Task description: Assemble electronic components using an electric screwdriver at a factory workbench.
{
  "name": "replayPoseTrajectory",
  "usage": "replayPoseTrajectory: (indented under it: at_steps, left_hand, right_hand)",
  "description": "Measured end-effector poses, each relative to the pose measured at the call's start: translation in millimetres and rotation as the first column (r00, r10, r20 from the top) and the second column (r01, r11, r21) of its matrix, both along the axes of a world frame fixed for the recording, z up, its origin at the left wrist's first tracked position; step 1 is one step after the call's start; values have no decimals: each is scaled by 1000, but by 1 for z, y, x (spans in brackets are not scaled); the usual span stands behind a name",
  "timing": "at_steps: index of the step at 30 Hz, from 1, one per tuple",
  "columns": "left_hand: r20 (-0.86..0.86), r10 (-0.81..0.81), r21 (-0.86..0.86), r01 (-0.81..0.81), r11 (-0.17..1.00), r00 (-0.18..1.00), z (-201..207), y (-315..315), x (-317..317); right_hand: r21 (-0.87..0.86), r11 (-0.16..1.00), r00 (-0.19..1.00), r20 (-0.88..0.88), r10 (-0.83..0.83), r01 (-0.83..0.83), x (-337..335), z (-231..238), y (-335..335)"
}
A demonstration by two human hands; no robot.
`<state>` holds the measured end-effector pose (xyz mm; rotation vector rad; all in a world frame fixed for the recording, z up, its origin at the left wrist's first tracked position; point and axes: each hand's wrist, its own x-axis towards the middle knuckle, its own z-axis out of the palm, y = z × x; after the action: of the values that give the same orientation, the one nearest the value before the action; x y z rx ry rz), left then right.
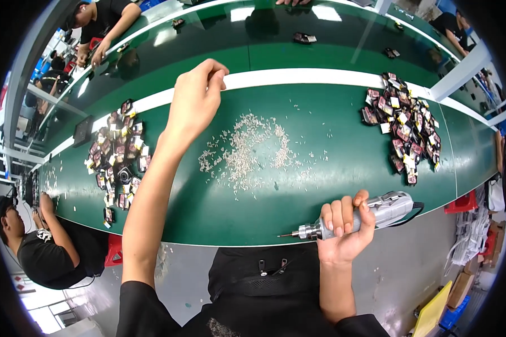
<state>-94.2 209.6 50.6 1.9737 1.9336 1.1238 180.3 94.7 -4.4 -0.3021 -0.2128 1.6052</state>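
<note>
My right hand [346, 227] is wrapped round a silver electric screwdriver [392, 208] at the table's front edge. Its thin bit [287, 235] points left, and a black cord leaves the rear end. My left arm reaches out over the green table [303, 202], with my left hand [199, 92] raised near the white rail at the far side. Its fingers are curled together; whatever they may hold is too small or hidden to make out. Between my hands lies a loose scatter of tiny silvery screws [242, 151].
Heaps of small black parts with white and yellow labels lie left [118, 151] and right [402, 126]. A black tray [83, 130] sits by the rail [303, 76]. Beyond the rail, another green surface carries a few parts. Other people sit at the left and far side.
</note>
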Motion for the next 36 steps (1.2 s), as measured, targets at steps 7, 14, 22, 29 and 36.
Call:
replayPoseTrajectory:
  at_steps: [7,14,22,29,36]
  left_hand:
    - [-250,51,-23,-58,998,967,-36,128,-3]
    - [-337,38,-100,-75,992,941,-43,187,82]
    - [-541,-72,-27,68,997,838,-50,201,67]
    - [-268,-452,2,470,883,851,-22,45,72]
    - [-275,-574,-130,562,817,771,-19,-132,95]
  right_hand:
    - [89,992,992,99,82,-91,1,-5,3]
    - [65,991,991,70,110,-114,1,-5,0]
    - [66,987,988,65,141,-146,3,-5,-2]
    - [100,982,987,50,154,-159,11,-9,7]
    - [139,959,969,22,244,-245,27,-4,-21]
